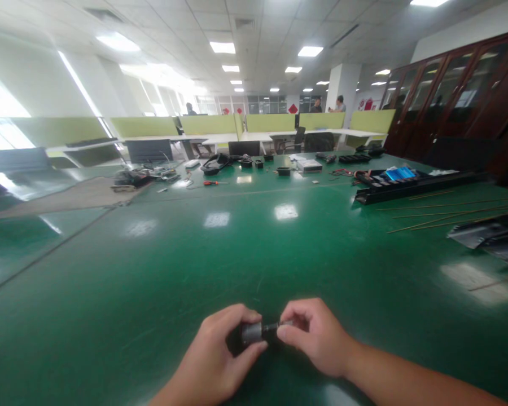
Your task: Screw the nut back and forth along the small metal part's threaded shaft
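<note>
Near the front edge of the view, my left hand [220, 352] is wrapped round a small grey and black cylinder [252, 332], thumb below and fingers above. A thin dark shaft [271, 328] sticks out from the cylinder's right end. My right hand [317, 337] pinches the far end of that shaft between thumb and forefinger. Both hands are just above the green tabletop [195, 270]. What lies inside the right hand's curled fingers is hidden.
A screwdriver [214, 182], black trays [283, 171] and a white box [309, 165] lie far back. At right are a long black channel [406, 188], blue pieces [401, 173] and thin rods [440, 216]. Cables and parts [138, 177] sit back left. People stand beyond partitions.
</note>
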A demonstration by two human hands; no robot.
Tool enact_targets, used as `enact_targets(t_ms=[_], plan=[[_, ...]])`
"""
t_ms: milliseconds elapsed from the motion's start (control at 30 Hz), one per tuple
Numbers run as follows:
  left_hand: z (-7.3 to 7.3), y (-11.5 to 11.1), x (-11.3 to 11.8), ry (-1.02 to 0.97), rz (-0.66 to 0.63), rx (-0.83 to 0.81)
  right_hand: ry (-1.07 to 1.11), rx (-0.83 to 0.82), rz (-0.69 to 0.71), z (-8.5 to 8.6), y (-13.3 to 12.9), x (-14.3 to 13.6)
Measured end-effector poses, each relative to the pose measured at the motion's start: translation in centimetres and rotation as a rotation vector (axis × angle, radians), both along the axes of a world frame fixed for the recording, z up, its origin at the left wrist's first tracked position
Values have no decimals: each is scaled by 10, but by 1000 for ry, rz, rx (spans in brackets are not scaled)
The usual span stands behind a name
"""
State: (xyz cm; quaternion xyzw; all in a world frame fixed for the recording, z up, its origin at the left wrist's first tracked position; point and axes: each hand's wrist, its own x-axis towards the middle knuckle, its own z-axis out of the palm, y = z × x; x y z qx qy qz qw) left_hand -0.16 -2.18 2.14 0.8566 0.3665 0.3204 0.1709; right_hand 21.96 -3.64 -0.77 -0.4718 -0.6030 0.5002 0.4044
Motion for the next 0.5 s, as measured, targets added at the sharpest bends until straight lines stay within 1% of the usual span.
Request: enact_targets(t_ms=[300,500], plan=[[0,2,-1,-4,8,15,36,-24,11,1,0,1],[1,1,0,10,17,10,5,6,6,3,-1,1]])
